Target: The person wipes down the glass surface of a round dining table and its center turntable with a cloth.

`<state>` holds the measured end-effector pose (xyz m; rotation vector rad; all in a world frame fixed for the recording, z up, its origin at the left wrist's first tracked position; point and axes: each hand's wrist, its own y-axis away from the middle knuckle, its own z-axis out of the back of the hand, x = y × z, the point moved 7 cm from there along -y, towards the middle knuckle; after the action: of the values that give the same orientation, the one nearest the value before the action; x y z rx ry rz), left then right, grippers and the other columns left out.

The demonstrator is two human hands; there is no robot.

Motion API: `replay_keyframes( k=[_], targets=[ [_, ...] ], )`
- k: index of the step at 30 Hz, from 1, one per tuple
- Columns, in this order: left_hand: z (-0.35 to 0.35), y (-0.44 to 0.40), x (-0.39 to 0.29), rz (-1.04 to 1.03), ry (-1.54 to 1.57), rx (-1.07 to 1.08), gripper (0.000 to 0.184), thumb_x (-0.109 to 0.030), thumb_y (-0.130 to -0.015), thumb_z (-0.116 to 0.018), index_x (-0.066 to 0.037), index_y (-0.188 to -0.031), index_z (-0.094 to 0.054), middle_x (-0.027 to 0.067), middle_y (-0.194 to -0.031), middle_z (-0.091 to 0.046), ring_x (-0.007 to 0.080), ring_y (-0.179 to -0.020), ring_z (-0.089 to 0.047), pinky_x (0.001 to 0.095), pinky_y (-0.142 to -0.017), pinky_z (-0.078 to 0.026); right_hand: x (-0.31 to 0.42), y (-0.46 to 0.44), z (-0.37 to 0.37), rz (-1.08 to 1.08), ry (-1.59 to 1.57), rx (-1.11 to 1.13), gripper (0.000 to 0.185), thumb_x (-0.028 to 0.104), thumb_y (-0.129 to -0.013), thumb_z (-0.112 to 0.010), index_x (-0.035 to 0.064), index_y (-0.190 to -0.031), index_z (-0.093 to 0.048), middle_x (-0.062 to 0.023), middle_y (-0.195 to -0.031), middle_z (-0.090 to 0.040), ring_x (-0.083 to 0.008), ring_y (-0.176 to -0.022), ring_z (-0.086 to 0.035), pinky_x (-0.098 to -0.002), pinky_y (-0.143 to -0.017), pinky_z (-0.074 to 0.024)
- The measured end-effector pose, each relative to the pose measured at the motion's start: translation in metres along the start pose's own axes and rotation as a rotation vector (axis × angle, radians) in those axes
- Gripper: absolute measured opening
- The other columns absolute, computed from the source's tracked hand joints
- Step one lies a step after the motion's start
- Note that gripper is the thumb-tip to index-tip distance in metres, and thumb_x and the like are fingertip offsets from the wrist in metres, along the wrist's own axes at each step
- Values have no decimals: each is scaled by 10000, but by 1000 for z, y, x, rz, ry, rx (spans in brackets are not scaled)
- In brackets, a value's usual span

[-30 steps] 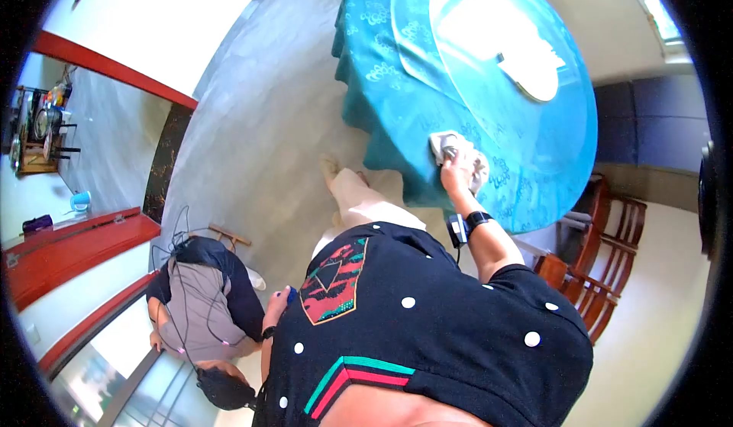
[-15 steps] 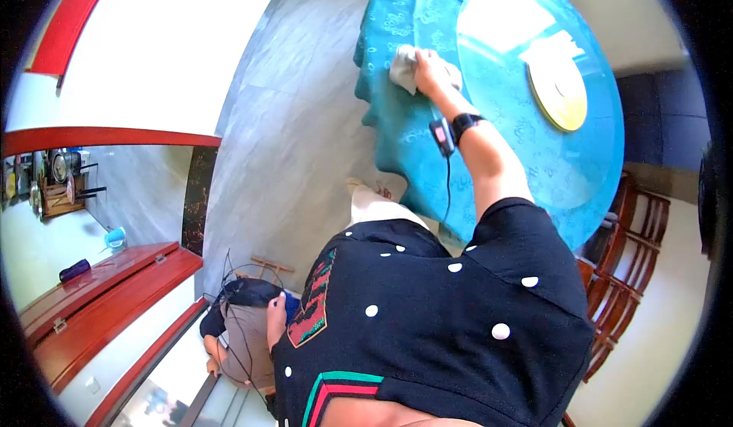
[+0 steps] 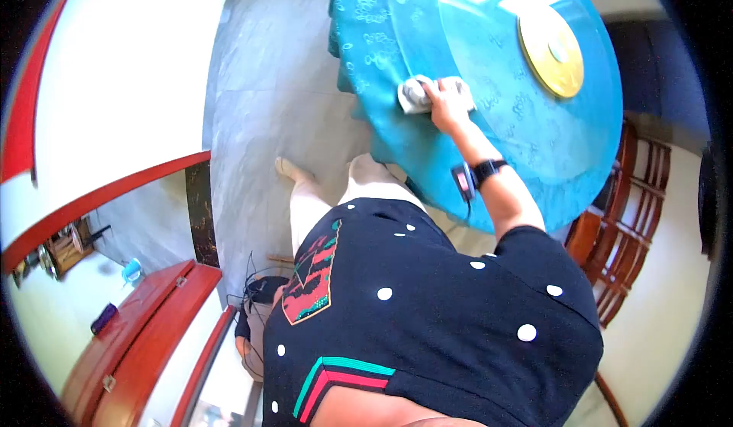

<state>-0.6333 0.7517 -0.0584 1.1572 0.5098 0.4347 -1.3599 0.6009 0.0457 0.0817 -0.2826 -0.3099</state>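
Observation:
My right hand (image 3: 450,108) presses a crumpled pale cloth (image 3: 414,96) onto a round table, its fingers closed around the bunched fabric. The table has a teal patterned tablecloth (image 3: 374,45), and the cloth lies near its edge. A black band (image 3: 489,170) with a small device circles my right wrist. Of my left hand, only a sliver of skin (image 3: 279,293) shows beside my dark dotted shirt; its fingers are hidden.
A clear round sheet (image 3: 489,53) covers the table's middle, with a yellow disc (image 3: 551,51) on it. Wooden chairs (image 3: 634,221) stand to the right. At lower left are a red wooden door (image 3: 145,343) and another person (image 3: 256,343), partly hidden behind my shirt.
My right hand and the cloth have shifted along the table edge toward my body. My legs have come more into view. My left hand has slipped mostly behind my shirt.

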Motion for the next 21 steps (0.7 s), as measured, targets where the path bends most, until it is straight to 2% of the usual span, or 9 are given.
replay_keyframes(
  k=[1,4,6,8,10,11,14,18,21],
  targets=[
    [11,-10,-7,-10,-26,28,590,-518,-907,-567,41,-1081,-631,134,-955,-678,185,-860,-617,327,-792,-481,1,30,4,-21,2,3,472,-26,-767,-516,129,-1208,-584,-221,-1119,-555,-418,-1076,-529,-500,-909,-433],
    [49,-40,-41,-47,-65,116,598,-524,-907,-565,45,-1079,-630,129,-946,-678,179,-849,-616,327,-782,-483,12,121,9,-44,2,-58,412,-17,-726,-524,120,-1107,-602,-170,-944,-559,-381,-942,-525,-479,-801,-424],
    [78,-62,-81,-74,-67,149,603,-528,-907,-563,47,-1078,-629,126,-939,-678,175,-842,-615,326,-775,-484,22,173,4,-159,-47,0,407,-24,-733,-515,132,-1097,-607,-170,-959,-555,-373,-936,-524,-462,-815,-429],
    [112,-80,-133,-82,-56,7,559,-491,-904,-584,37,-1083,-624,119,-933,-673,179,-818,-615,328,-762,-491,32,205,3,-235,-118,52,429,-62,-707,-544,123,-1088,-612,-180,-970,-560,-376,-940,-544,-460,-783,-451],
    [148,-96,-195,-151,-137,17,544,-475,-897,-602,35,-1085,-622,115,-927,-673,175,-806,-615,327,-760,-493,19,220,-20,-392,-203,195,431,-19,-727,-599,130,-1131,-606,-177,-1005,-577,-374,-994,-555,-456,-867,-457],
    [163,-98,-227,-199,-191,29,530,-460,-890,-619,33,-1087,-621,111,-921,-672,172,-795,-614,326,-759,-495,7,219,-32,-441,-353,128,369,31,-769,-623,99,-1131,-607,-187,-1019,-584,-381,-1004,-562,-449,-883,-462],
    [204,-87,-307,-271,-216,-61,519,-470,-869,-643,-1,-1092,-633,125,-931,-678,180,-854,-625,331,-779,-498,15,147,12,-418,-430,-125,310,89,-808,-613,53,-1115,-598,-204,-1029,-589,-391,-990,-554,-436,-870,-458],
    [265,-140,-341,-345,-245,-122,510,-459,-853,-658,-3,-1082,-647,180,-1019,-681,221,-936,-639,337,-843,-489,37,6,66,-269,-409,-438,330,140,-821,-636,61,-1141,-621,-184,-1008,-606,-378,-978,-562,-432,-836,-468],
    [295,-129,-364,-369,-392,-116,520,-458,-850,-658,5,-1086,-645,184,-1030,-679,225,-938,-642,338,-840,-491,44,-98,46,-328,-393,-438,356,148,-818,-623,142,-1174,-632,-193,-1023,-607,-380,-1000,-563,-438,-846,-476]
  ],
)
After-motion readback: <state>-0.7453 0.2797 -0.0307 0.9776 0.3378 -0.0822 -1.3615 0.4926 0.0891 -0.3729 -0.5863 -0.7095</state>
